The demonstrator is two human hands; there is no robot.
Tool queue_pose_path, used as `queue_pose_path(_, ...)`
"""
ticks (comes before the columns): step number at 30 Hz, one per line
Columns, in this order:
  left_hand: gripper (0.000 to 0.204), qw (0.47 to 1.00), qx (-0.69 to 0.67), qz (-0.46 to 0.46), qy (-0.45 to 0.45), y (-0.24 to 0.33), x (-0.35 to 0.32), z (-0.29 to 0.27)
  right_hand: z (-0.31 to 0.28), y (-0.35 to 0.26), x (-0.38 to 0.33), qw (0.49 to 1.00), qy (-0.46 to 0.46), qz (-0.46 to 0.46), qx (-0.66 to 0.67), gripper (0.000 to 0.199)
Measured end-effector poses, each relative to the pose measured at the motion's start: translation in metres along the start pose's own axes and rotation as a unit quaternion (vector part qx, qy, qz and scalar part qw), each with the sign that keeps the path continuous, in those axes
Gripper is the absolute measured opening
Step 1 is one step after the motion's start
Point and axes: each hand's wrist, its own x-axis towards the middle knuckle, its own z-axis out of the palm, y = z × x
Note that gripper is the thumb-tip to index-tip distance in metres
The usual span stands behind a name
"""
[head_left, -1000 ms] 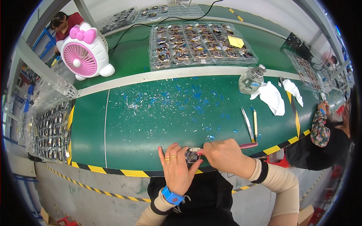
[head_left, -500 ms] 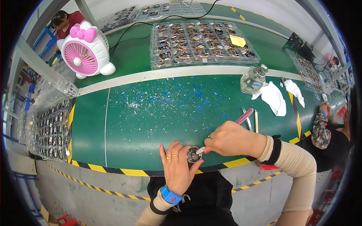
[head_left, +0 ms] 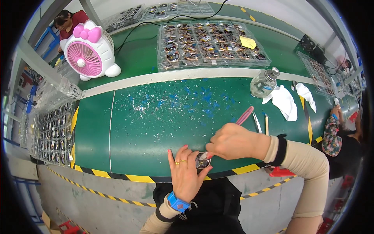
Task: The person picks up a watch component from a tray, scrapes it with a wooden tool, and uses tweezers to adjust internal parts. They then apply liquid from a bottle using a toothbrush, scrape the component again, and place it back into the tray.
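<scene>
Component [head_left: 202,163], round, pinched between thumb and forefinger of left hand [head_left: 185,173]; pink-handled tool [head_left: 245,115] gripped in right hand [head_left: 230,141] (tip over component); tweezers [head_left: 257,122] just beyond.

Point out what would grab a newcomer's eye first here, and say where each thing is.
The pink-and-white fan at the upper left likely draws the eye first. Next come the blue and white scraps strewn over the green bench. At its near edge, the left hand holds a small round part while the right hand holds a pink-handled tool over it.
</scene>
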Motion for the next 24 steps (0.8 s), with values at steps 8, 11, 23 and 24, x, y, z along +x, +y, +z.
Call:
queue_pose_path(8, 0.059, 1.000, 0.007, -0.003, 0.000, -0.002, -0.001, -0.002, -0.005, 0.003, -0.012, 1.000, 0.007, 0.015, 0.023, 0.025)
queue_pose_path(11, 0.059, 1.000, -0.004, -0.001, 0.000, -0.002, -0.001, 0.001, -0.001, 0.000, -0.005, 1.000, 0.006, 0.013, 0.009, 0.024)
queue_pose_path(23, 0.060, 1.000, 0.000, -0.001, 0.006, -0.002, -0.001, 0.000, -0.016, 0.010, -0.029, 0.998, 0.038, 0.047, -0.005, 0.023)
queue_pose_path(24, 0.060, 1.000, 0.002, -0.001, 0.004, -0.002, -0.002, 0.000, -0.016, 0.003, -0.022, 0.996, 0.070, 0.045, 0.016, 0.023)
